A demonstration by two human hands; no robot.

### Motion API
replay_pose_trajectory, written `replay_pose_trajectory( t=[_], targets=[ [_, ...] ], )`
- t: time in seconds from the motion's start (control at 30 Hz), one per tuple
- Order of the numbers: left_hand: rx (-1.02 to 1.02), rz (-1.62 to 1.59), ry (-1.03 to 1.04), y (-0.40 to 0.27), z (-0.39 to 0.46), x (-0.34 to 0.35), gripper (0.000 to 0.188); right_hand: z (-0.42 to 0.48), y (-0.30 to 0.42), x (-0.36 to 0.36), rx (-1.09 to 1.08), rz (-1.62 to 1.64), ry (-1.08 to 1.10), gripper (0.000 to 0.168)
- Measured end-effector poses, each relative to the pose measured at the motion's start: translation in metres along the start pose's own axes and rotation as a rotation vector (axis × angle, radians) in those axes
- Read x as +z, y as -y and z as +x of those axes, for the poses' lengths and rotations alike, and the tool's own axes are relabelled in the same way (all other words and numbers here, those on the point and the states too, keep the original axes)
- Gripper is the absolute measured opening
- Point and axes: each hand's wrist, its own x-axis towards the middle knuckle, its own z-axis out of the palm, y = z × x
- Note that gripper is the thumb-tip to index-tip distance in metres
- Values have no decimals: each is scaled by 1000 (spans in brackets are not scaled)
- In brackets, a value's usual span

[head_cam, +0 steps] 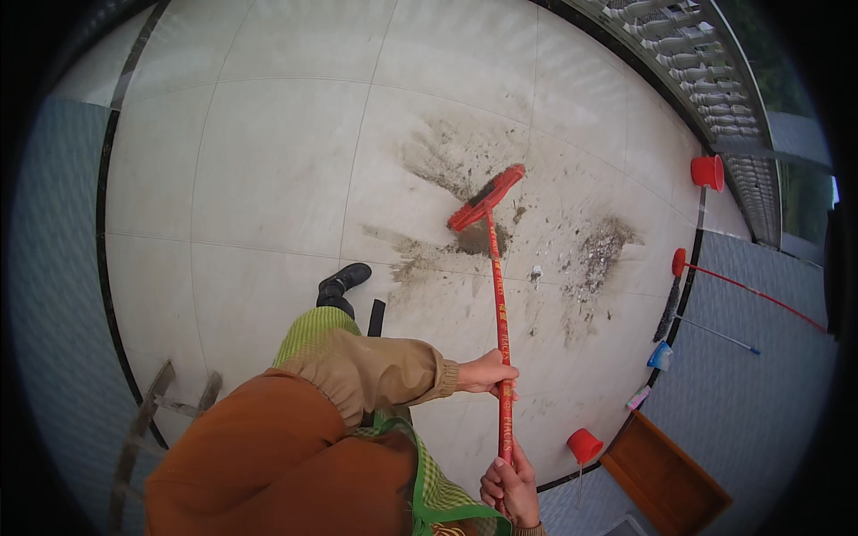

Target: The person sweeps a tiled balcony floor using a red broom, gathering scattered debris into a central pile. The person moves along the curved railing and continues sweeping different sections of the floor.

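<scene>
My left hand (pixel 488 372) grips the middle of a red push broom's handle (pixel 499 308). Lower down, near the handle's end, my right hand (pixel 513 479) is closed around it. The red broom head (pixel 487 198) with dark and red bristles rests at a slant on the pale tiled floor. Brown dirt (pixel 481 238) lies beside the head, and smeared soil (pixel 436 157) spreads above it. To the right is a pile of dirt with white fragments (pixel 603 254).
Along the right stand red buckets (pixel 706 173) (pixel 584 445), another red broom (pixel 679 262), a grey duster (pixel 667 311) and a brown wooden drawer-like box (pixel 663 472). A wooden ladder (pixel 137 429) is at lower left. A white balustrade (pixel 704 67) borders the upper right. My black shoe (pixel 350 275) is left of the dirt.
</scene>
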Motion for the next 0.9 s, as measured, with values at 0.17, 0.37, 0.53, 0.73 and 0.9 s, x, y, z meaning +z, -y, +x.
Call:
replay_pose_trajectory(
  t=[0.17,0.37,0.53,0.73,0.9],
  targets=[
    [141,280,-223,-77,-17,-47,14,78,8,-3,-5,275,352,43],
    [173,477,-552,-179,7,-163,9,218,33,48,55,573,668,17],
    [15,474,-628,-118,55,-163,11,226,-2,-4,109,706,588,24],
    [-98,422,-416,8,108,-69,16,130,-44,-88,21,693,284,24],
    [-117,283,-38,12,93,-35,12,87,-36,-68,-82,382,81,43]
  ],
)
